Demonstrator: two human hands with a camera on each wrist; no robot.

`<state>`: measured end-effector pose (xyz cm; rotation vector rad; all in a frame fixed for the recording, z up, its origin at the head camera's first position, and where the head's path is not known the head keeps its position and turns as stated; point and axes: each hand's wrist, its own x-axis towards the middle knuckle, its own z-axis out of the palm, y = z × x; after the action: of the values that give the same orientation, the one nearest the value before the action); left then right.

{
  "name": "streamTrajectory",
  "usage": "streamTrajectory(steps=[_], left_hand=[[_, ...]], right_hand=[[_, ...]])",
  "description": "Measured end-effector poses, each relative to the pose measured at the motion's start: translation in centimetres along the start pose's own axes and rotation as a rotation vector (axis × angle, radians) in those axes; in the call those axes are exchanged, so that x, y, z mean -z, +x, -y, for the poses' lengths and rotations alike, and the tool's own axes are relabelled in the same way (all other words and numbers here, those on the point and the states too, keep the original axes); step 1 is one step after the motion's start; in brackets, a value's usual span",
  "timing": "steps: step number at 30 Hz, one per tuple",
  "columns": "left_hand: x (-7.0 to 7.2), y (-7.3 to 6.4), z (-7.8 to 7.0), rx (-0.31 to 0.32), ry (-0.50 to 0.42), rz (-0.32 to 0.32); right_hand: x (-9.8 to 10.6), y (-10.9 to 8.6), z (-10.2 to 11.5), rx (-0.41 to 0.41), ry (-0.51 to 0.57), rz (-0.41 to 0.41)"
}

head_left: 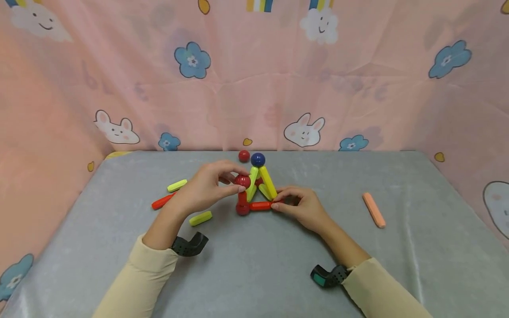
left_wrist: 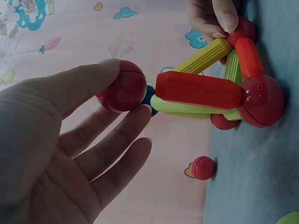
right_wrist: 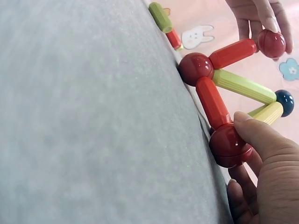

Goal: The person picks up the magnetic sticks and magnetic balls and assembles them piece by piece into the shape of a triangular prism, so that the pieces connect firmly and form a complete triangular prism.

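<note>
My left hand pinches a red ball between thumb and fingers. That ball is just off the free end of a red rod, with a small gap showing in the left wrist view. The rod rises from a red corner ball of a stick-and-ball frame. My right hand grips another red corner ball at the frame's right. A second red rod joins the two corner balls along the table. Yellow rods and green rods lean up to a blue ball at the top.
A loose red ball lies behind the frame. To the left are green rods and a red rod, partly behind my left arm. An orange rod lies at the right on the grey tabletop. A printed pink curtain hangs behind.
</note>
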<state>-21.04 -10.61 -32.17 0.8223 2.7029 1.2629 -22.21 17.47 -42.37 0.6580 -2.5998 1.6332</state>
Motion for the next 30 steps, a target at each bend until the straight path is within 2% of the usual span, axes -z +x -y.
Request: streamTrajectory(steps=[11,30], left_hand=[[0.24,-0.27,-0.09,0.031,0.041,0.072],[0.61,-0.49,-0.18,0.04,0.021,0.122]], right_hand=[[-0.08,0.02,0.09,-0.025,-0.007,-0.001],[-0.14,0.03,0.23,-0.02,-0.011,-0.003]])
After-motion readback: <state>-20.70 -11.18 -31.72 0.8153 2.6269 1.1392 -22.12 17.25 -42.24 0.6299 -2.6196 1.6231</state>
